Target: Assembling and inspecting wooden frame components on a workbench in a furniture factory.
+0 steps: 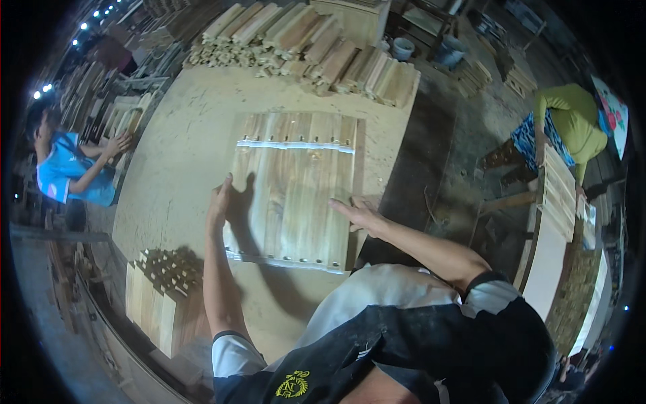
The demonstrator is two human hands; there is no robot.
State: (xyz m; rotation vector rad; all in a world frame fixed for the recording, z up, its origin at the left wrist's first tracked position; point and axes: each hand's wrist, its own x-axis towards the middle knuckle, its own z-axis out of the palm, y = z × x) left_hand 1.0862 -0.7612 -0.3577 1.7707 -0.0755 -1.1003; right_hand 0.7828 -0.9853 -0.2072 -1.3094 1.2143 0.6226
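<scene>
A flat panel of pale wooden slats (286, 195) laid side by side is in front of me on the table. A white strip (296, 145) with small dark slots or holes crosses its far end, and a similar one (289, 261) runs along its near end. At the panel's left edge, my left hand (220, 198) is seen edge-on with its fingers extended, casting a shadow onto the slats. My right hand (361, 215) is over the right edge, fingers apart and one pointing across the wood. Neither hand shows anything held; contact with the panel is unclear.
Stacked wooden slats (316, 44) line the far side of the pale tabletop (175, 135). A bundle of upright wood pieces (161, 303) stands near left. One person in blue (77, 168) works at left, another in yellow-green (572, 121) handles a slatted panel (557, 192) at right.
</scene>
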